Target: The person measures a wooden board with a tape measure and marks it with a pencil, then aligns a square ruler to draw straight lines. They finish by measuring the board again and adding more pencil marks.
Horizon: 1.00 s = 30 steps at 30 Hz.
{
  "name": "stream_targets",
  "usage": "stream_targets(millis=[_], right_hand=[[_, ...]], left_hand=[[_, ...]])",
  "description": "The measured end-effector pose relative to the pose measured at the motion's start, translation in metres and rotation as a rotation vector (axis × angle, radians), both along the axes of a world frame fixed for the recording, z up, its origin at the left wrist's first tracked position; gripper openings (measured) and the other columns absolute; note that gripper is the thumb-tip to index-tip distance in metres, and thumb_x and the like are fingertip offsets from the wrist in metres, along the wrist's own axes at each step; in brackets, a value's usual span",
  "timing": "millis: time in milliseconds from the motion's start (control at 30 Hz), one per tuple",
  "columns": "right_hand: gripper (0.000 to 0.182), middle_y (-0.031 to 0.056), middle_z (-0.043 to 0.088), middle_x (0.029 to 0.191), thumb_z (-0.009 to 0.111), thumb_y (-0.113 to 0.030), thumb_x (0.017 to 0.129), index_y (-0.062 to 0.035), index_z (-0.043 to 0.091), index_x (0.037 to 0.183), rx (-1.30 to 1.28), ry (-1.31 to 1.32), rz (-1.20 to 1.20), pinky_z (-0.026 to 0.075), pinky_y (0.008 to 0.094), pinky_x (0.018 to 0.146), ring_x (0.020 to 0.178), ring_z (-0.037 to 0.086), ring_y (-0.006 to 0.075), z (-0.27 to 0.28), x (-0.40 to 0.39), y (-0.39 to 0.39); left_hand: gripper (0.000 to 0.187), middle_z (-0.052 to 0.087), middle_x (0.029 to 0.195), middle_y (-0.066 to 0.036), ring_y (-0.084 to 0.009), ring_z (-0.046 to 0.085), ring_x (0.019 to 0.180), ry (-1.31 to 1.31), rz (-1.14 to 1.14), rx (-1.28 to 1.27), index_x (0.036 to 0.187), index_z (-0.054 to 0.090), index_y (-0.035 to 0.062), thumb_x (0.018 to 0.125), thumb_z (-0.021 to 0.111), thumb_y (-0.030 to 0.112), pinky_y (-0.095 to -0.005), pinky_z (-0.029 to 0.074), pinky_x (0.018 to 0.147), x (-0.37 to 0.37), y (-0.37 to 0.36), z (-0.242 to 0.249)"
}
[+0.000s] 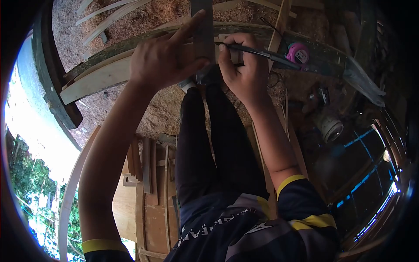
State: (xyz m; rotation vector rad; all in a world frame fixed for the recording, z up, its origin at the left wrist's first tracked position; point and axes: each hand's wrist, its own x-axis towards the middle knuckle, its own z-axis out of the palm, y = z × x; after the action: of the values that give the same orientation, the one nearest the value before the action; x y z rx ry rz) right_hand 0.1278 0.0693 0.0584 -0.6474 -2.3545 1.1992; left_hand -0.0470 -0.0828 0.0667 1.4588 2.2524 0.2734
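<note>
My left hand (159,63) is on a flat grey metal square (203,37), its index finger laid along the blade and its thumb near the dark lower part. The square lies across a pale wooden board (102,78). My right hand (248,70) grips a dark pen (257,52) between thumb and fingers. The pen's tip is beside the blade's right edge, over the board. Part of the board is hidden under both hands.
A pink tape measure (298,53) rests on the dark beam (325,64) to the right, near a clear plastic bag (364,83). Wood strips (114,19) and shavings cover the ground beyond. A can (331,129) stands at the right; wooden pieces (147,168) are at the lower left.
</note>
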Motion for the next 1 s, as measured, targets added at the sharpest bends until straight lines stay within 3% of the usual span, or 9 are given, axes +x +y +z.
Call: stream_targets(millis=[200, 433, 1000], right_hand=[[0.017, 0.0062, 0.071, 0.093, 0.078, -0.008, 0.094, -0.0089, 0.067, 0.107, 0.03, -0.045, -0.025, 0.051, 0.0439, 0.083, 0.084, 0.07, 0.0276, -0.0034, 0.0014, -0.0041], [0.017, 0.0049, 0.071, 0.093, 0.079, -0.01, 0.094, -0.0092, 0.067, 0.107, 0.087, -0.03, -0.02, 0.049, 0.0433, 0.087, 0.084, 0.07, 0.0272, -0.0046, 0.0008, -0.0037], [0.014, 0.0012, 0.072, 0.089, 0.077, -0.01, 0.093, -0.0115, 0.068, 0.103, 0.237, -0.015, 0.004, 0.046, 0.0408, 0.085, 0.081, 0.069, 0.0229, -0.003, -0.0016, -0.0009]], left_hand=[[0.106, 0.083, 0.097, -0.01, -0.0331, 0.082, 0.08, -0.011, 0.01, 0.111, 0.176, 0.031, 0.0369, 0.088, 0.082, 0.067, -0.0467, 0.069, 0.071, 0.0005, -0.004, -0.0091], [0.105, 0.083, 0.098, -0.012, -0.0334, 0.082, 0.081, 0.023, -0.004, 0.016, 0.177, 0.028, 0.0373, 0.091, 0.079, 0.069, -0.0476, 0.069, 0.072, 0.0007, -0.0028, -0.003], [0.104, 0.082, 0.098, -0.012, -0.0352, 0.082, 0.081, -0.003, -0.018, 0.14, 0.176, 0.028, 0.0386, 0.091, 0.079, 0.069, -0.0497, 0.069, 0.074, 0.0007, -0.0018, -0.0024]])
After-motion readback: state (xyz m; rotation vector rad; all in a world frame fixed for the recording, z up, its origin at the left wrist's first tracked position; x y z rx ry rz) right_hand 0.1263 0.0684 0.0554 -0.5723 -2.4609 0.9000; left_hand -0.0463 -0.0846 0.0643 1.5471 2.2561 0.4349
